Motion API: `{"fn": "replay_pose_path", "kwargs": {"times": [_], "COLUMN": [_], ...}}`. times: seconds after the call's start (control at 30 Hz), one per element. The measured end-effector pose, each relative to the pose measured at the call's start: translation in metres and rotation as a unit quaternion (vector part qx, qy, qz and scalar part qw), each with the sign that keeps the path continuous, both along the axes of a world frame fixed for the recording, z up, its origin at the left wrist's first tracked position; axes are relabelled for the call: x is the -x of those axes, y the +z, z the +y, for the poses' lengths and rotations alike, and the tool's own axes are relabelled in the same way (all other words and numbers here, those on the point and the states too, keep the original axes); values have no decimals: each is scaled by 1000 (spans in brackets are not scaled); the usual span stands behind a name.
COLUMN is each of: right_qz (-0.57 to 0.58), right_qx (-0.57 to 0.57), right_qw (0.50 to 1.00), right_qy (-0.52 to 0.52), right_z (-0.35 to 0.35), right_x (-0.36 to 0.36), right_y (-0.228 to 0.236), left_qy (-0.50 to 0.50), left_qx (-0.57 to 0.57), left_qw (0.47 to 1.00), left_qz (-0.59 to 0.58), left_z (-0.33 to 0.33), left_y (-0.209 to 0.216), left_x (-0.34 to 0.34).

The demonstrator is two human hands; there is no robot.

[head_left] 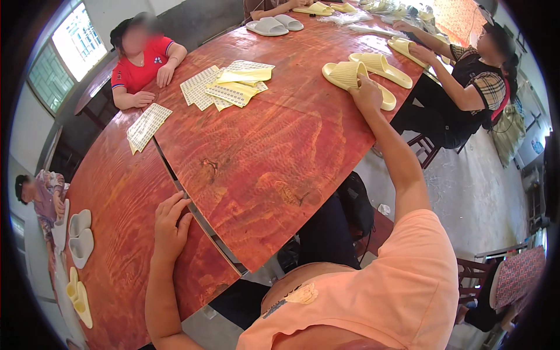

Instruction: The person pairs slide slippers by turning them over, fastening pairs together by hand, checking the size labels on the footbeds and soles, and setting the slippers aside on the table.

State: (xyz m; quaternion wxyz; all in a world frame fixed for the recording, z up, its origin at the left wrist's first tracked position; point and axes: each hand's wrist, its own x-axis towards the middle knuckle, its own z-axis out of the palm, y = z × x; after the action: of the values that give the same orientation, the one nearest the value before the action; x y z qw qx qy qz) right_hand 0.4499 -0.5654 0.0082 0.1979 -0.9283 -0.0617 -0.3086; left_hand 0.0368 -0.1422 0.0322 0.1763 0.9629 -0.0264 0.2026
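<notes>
The right hand (365,93) holds a yellow, ridged slipper (343,74). The left hand (171,224) rests loose on the shiny red table (262,157). A bright window (80,38) is far left.

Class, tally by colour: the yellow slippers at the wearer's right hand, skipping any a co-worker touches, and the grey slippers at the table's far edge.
Yellow ribbed slip-on slippers at the right hand: 2
Grey slip-on slippers at the far edge of the red-brown table: 2
Total: 4

Barred window (81,36) upper L, person in red top (140,74) opp., pale sack (508,139) far R.
</notes>
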Motion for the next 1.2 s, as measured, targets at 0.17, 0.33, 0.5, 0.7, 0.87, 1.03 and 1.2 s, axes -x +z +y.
{"fn": "replay_pose_path", "kwargs": {"times": [0.17, 0.33, 0.5, 0.7, 0.87, 1.03, 1.2], "right_qz": [48, 140, 244, 37, 178, 235, 151], "right_qx": [-69, -121, -44, -126, -49, 44, 92], "right_qw": [990, 928, 801, 862, 857, 797, 794], "right_qy": [112, 325, 544, 490, 481, 554, 582], "right_z": [13, 52, 84, 92, 93, 111, 145], "right_x": [43, 139, 239, 188, 142, 166, 204], "right_y": [-3, 12, 60, 57, 40, 25, 41], "left_qy": [-2, -3, -7, -14, -9, -8, -16], "left_qx": [-4, -12, -23, -14, -17, -10, -10], "left_qw": [1000, 1000, 999, 999, 999, 999, 999], "left_qz": [-7, -11, -36, -39, -40, -33, -48], "left_z": [-3, -1, 6, 7, 9, 11, 11], "left_y": [0, 1, -4, -6, -9, -9, -13], "left_x": [1, 6, 4, 0, 3, 9, 3]}}
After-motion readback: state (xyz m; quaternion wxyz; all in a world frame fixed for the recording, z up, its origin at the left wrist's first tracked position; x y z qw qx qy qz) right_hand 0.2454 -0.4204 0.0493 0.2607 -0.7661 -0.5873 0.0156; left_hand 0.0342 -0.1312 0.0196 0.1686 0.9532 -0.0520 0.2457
